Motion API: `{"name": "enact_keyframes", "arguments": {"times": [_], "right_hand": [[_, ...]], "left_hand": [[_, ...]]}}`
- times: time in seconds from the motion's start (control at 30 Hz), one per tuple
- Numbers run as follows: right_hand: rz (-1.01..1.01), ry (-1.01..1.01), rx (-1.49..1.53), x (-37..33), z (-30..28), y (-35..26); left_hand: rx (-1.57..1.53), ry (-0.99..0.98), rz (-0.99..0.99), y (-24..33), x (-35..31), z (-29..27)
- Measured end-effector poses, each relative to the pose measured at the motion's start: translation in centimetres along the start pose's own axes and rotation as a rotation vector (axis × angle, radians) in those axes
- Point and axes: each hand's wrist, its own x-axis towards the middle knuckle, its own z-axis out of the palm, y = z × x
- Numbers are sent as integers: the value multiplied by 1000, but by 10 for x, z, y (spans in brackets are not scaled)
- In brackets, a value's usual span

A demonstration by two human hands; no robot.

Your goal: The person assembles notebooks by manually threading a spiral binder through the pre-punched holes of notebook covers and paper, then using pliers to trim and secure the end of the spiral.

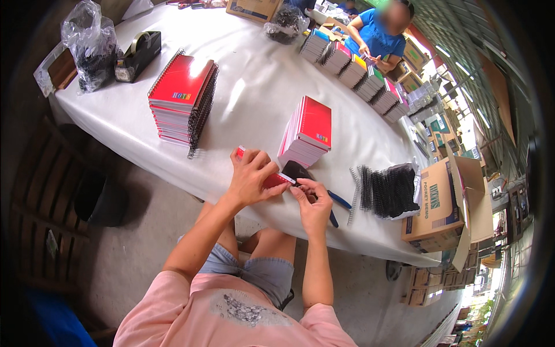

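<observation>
My left hand [253,178] is wrapped round a small notebook [273,180] with a red cover, held edge-up at the table's front edge. The fingers of my right hand [313,203] are pinched together at the notebook's right end; a small dark piece shows there, too small to tell. Just behind lies a black object [298,171], partly hidden. Beside my right hand rests a tool with blue handles [339,199]. A stack of red notebook blocks without coils [315,124] stands beyond my hands. To the left is a stack of red spiral-bound notebooks [179,95].
Black spiral coils [386,189] lie in a pile at the right, beside an open cardboard box [439,202]. A tape dispenser [137,56] and a plastic bag [92,49] sit far left. Across the white-covered table [243,69], a person in blue [378,37] works behind several notebook stacks [352,72].
</observation>
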Motion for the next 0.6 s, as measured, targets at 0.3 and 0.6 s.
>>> {"name": "enact_keyframes", "arguments": {"times": [0.3,0.6], "right_hand": [[-187,9,-72,1,1,-3],[99,-450,-90,32,-31,-21]], "left_hand": [[-27,-51,2,0,0,-4],[4,-115,42,-4,4,-14]]}}
